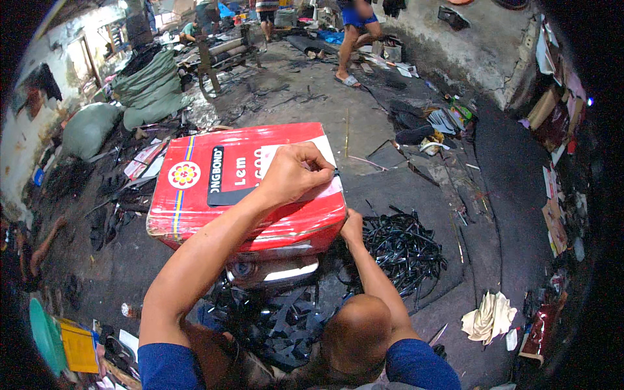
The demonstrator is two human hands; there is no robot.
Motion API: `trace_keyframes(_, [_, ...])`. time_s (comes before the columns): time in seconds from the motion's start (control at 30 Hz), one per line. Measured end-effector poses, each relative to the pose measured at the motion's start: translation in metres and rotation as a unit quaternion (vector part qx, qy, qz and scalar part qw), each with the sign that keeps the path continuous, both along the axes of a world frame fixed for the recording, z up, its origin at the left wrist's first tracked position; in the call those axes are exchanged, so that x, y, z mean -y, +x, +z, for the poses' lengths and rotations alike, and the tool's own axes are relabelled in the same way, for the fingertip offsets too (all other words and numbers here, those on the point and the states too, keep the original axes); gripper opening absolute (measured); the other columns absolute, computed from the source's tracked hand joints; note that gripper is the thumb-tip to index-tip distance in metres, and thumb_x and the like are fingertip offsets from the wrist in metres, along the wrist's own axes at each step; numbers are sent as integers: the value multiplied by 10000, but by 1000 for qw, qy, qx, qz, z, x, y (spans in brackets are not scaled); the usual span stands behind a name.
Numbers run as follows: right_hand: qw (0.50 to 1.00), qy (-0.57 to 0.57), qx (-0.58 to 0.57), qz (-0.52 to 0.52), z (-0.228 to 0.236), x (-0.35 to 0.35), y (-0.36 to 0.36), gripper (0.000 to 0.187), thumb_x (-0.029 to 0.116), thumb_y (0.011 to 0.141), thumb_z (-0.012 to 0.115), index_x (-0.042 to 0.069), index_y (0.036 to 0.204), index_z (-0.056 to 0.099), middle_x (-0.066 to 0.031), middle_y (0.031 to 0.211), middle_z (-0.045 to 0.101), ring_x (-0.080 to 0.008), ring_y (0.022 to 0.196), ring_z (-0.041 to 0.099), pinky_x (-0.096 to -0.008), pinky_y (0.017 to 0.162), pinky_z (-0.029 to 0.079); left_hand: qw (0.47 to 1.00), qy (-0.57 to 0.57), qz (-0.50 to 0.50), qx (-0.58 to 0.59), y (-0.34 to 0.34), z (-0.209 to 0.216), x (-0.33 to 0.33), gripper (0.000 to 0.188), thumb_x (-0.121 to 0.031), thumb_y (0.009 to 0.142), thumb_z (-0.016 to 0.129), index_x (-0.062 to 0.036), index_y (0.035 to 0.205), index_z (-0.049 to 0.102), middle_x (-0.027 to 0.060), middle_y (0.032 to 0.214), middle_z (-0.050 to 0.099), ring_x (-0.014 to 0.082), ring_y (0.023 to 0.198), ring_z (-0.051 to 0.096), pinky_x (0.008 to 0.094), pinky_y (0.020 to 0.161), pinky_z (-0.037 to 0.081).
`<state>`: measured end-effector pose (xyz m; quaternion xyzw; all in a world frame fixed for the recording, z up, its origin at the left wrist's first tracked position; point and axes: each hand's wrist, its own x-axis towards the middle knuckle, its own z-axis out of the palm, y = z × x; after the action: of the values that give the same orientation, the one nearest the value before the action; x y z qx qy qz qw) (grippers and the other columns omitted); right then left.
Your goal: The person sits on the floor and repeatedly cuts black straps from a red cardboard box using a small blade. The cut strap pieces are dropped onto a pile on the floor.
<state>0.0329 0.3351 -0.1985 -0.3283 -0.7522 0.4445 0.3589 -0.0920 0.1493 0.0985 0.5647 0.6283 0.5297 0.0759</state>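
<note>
A large red box [195, 221] with a round flower emblem stands in front of me, its top facing up. My left hand [296, 174] is over the right part of the top, thumb and forefinger pinched on a small dark piece [336, 173] at the right edge. Too little of that piece shows to tell its kind. Lower down, my right hand [351, 227] is at the box's right side; its fingers are mostly hidden by the box. Close to it lies a heap of thin black strips [406, 253]. Flat black cut pieces [279, 331] lie between my legs.
Green sacks [153, 88] are piled at the far left. A person's legs [354, 49] show at the far right, with other people further back. Crumpled cream cloth or paper [489, 317] lies at the near right. A yellow container [79, 344] stands at the near left.
</note>
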Motion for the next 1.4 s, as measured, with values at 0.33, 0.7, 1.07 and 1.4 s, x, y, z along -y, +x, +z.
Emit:
trace_keyframes(0.33, [940, 24, 338, -31, -105, 20, 69, 375, 292, 901, 577, -44, 893, 745, -283, 958, 716, -478, 937, 685, -512, 884, 535, 1000, 5, 7, 4, -3, -7, 11, 65, -73, 822, 755, -11, 838, 768, 35, 771, 704, 87, 726, 632, 266, 641, 499])
trace_keyframes(0.7, [920, -58, 337, -190, -98, -20, 90, 345, 257, 878, 628, -72, 919, 725, -272, 973, 727, -462, 986, 696, -498, 902, 555, 973, 70, -86, -203, -10, -3, 14, 155, -8, 872, 729, -16, 1021, 771, 103, 896, 690, 221, 778, 682, 341, 675, 552])
trace_keyframes(1.07, [906, -53, 350, -233, -78, -55, 110, 313, 212, 876, 618, -83, 927, 710, -315, 1022, 710, -463, 999, 696, -509, 902, 560, 972, 55, -76, -216, -4, -1, 25, 249, 14, 856, 677, -15, 1089, 759, 113, 930, 690, 259, 846, 682, 365, 749, 568])
trace_keyframes(1.4, [881, 95, 361, -292, -27, -130, 180, 215, 172, 824, 699, -31, 894, 707, -263, 990, 722, -453, 952, 706, -539, 842, 570, 944, 52, -31, -324, 6, -3, 22, 371, -247, 900, 670, -95, 1235, 716, 93, 1234, 682, 330, 1208, 551, 467, 1070, 449])
